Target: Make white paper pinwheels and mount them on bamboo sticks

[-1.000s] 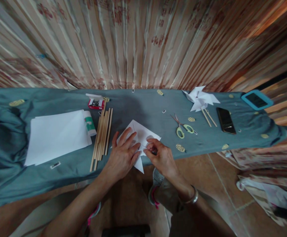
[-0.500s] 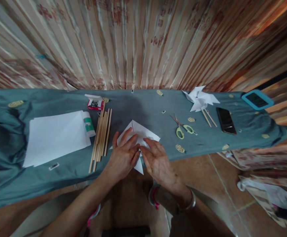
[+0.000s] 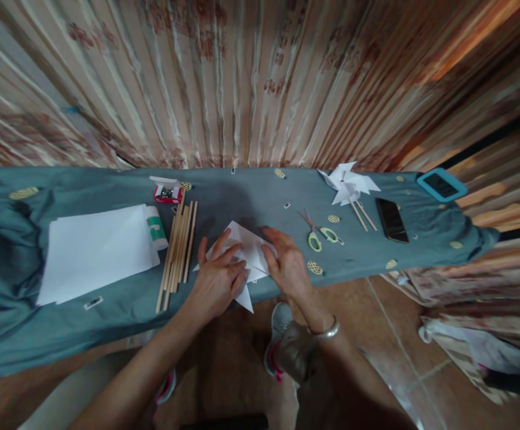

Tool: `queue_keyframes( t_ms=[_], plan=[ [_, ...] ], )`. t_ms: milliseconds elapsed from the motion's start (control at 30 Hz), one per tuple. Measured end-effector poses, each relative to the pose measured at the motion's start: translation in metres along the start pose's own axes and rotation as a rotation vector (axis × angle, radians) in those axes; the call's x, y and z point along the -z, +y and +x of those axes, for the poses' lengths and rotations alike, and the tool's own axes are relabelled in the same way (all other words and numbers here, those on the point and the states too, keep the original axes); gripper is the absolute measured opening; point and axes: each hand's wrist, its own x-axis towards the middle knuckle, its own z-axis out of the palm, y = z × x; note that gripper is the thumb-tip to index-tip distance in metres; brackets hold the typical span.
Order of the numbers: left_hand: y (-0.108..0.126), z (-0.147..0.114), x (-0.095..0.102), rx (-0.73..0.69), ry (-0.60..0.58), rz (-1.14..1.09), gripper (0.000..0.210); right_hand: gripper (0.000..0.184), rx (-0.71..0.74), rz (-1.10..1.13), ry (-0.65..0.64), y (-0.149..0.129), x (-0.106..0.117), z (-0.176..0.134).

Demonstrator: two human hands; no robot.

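Note:
A folded sheet of white paper (image 3: 247, 240) lies near the table's front edge, with a pointed flap hanging toward me over the edge. My left hand (image 3: 218, 278) rests on its left part, palm down and fingers spread. At the paper's right corner is my right hand (image 3: 289, 266), its fingers apart and touching the sheet; the hand covers that corner. Several wooden sticks (image 3: 180, 248) lie just left of my left hand. To the right of my right hand, scissors (image 3: 317, 232) with green handles lie partly opened.
A stack of white sheets (image 3: 96, 251) and a green-and-white tube (image 3: 156, 227) lie left. Behind the sticks stands a red box (image 3: 168, 192) of small metal pieces. A white paper pinwheel (image 3: 347, 182), a dark phone (image 3: 391, 220) and a blue-framed device (image 3: 442, 184) are right.
My right hand has moved away from my left, from the paper's middle to its right corner. My left hand stays on the paper. The whole view has shifted slightly.

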Motion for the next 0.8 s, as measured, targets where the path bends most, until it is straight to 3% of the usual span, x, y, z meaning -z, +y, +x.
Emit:
queue_keyframes(
  t_ms=[133, 433, 633, 800],
  plan=[
    [0.002, -0.001, 0.002, 0.005, 0.005, -0.015, 0.019, 0.044, 0.005, -0.025, -0.066, 0.005, -0.008, 0.011],
    [0.001, -0.003, 0.007, -0.022, 0.009, -0.014, 0.021, 0.038, -0.047, -0.028, -0.06, 0.006, -0.006, 0.017],
    [-0.002, -0.002, 0.005, -0.002, 0.019, -0.054, 0.019, 0.036, -0.258, 0.226, -0.099, 0.015, 0.003, 0.023],
    [-0.003, 0.0, 0.003, -0.001, 0.046, -0.095, 0.017, 0.034, -0.339, 0.403, -0.132, 0.028, -0.002, 0.02]
  ],
)
